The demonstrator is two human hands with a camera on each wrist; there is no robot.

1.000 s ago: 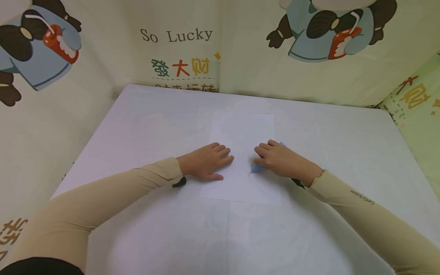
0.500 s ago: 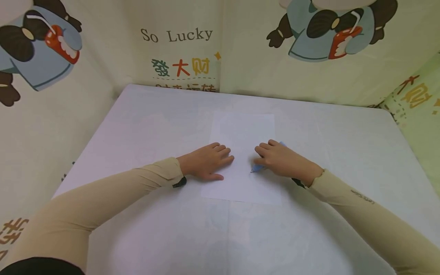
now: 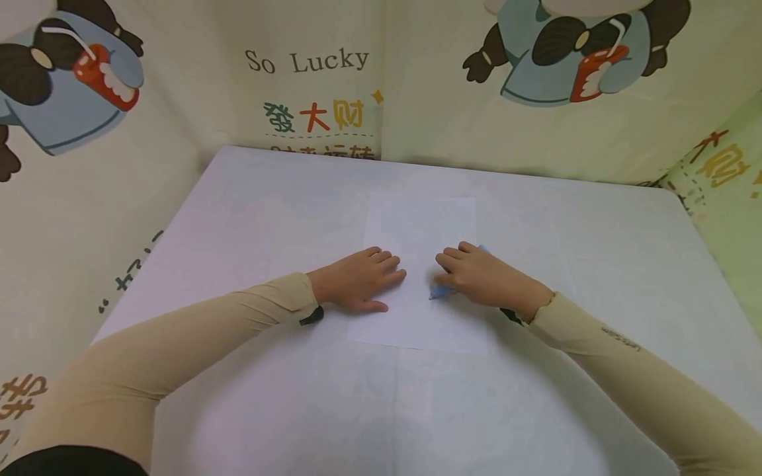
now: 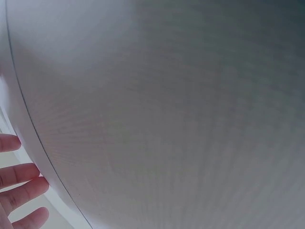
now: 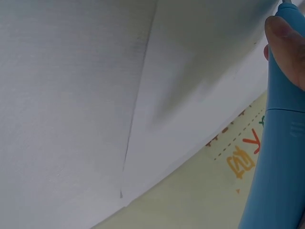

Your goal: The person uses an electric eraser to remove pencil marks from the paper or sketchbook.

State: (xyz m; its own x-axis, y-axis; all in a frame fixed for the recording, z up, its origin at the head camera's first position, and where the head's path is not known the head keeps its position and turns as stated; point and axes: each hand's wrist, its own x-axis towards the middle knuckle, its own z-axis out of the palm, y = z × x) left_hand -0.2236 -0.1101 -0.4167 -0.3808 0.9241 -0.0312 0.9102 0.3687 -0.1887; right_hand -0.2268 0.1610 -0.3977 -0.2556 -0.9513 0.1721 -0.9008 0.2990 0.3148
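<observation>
A white sheet of paper (image 3: pixel 419 221) lies on the white table (image 3: pixel 286 198) in the head view. My left hand (image 3: pixel 357 281) rests on its left part, fingers and thumb spread; several of those fingertips (image 4: pixel 28 171) show at the left wrist view's edge. Over the paper's right part, my right hand (image 3: pixel 470 274) grips a thick blue pen (image 3: pixel 442 291), its narrow tip pointing down-left at the sheet. In the right wrist view the pen's blue body (image 5: pixel 279 143) shows large, with the thumb (image 5: pixel 286 45) pressed near its tip end. Curled fingers hide the pen's middle in the head view.
Behind the table hangs a printed cloth backdrop (image 3: pixel 423 86) with cartoon figures and lettering, which continues along both sides. The table's far edge (image 3: pixel 506 172) runs along the foot of it. Beige sleeves cover both arms.
My right hand has shifted slightly to the left across the paper with the pen. My left hand stays in place.
</observation>
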